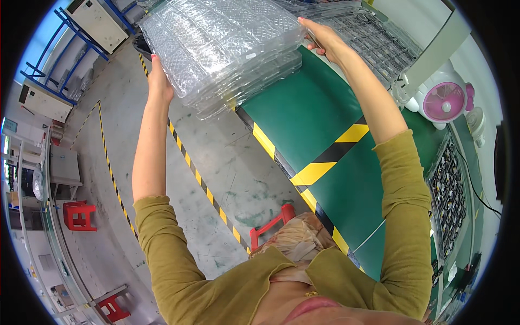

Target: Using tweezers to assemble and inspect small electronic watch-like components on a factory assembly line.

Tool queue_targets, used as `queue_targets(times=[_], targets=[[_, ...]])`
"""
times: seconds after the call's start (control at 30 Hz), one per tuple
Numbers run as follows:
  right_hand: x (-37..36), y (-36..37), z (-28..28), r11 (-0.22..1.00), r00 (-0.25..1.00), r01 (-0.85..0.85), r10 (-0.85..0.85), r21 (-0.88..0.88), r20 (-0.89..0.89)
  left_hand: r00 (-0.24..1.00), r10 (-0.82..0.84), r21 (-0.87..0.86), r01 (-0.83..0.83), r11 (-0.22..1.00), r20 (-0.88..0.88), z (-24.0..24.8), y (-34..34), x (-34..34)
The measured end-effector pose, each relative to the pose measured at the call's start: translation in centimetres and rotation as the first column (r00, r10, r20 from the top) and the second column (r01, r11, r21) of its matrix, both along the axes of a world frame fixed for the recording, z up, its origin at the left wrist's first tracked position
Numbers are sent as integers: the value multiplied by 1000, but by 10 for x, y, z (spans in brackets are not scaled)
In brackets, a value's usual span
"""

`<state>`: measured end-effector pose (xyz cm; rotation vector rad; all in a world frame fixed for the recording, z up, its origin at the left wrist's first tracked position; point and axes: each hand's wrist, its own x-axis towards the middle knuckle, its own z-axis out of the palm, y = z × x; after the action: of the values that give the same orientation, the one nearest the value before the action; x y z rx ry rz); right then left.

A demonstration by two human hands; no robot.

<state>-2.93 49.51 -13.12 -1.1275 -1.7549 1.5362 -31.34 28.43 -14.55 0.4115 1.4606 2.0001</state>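
Observation:
Both my arms reach forward to a stack of clear plastic trays (216, 40) at the far edge of the green table. My left hand (158, 78) grips the stack's left edge, thumb on top and fingers hidden beneath. On the opposite side, my right hand (323, 39) holds the right edge, with the thumb up and the fingers curled under. The upper trays sit a little off line from the trays below (260, 81), which overhang the table's left side. Whether my hands hold one tray or several I cannot tell.
The green table (325, 89) has yellow-and-black tape on its edge and across it. Trays of dark parts (374, 46) lie far right, another parts tray (448, 200) nearer. A pink-and-white fan (444, 103) stands at the right. Red stools (79, 215) are on the floor.

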Motion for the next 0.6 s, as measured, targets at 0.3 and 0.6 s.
queue_targets(times=[0.3,0.6], targets=[[-6,-1,1,983,985,-174,174,-53,-12,999,-32,-13,33,999,25,16,-2,-3],[5,-21,11,993,993,-96,100,64,-62,999,-33,-33,34,999,25,12,-19,-7]])
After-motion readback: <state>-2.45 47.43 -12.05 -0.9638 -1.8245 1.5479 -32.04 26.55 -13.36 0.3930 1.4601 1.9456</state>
